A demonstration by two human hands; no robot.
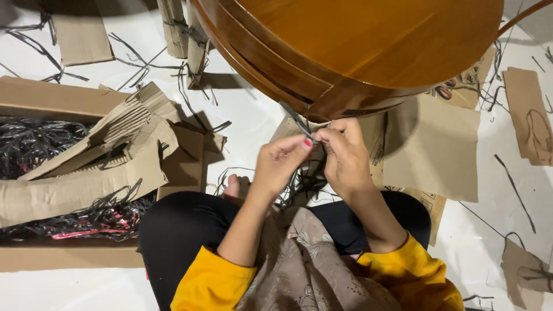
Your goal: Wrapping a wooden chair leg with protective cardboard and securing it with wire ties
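The round wooden table [368, 40] is glossy, smooth varnish. Corrugated cardboard [109, 144] looks matt and rough — black strips [34, 141] shine like plastic.

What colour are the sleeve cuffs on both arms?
Bright yellow, seen in the head view: left sleeve cuff, right sleeve cuff.

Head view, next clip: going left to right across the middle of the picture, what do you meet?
Open cardboard box of black shredded strips → crumpled corrugated cardboard sheet → left hand → thin dark strip pinched between both hands → right hand → flat brown cardboard piece → narrow cardboard scrap by the right edge.
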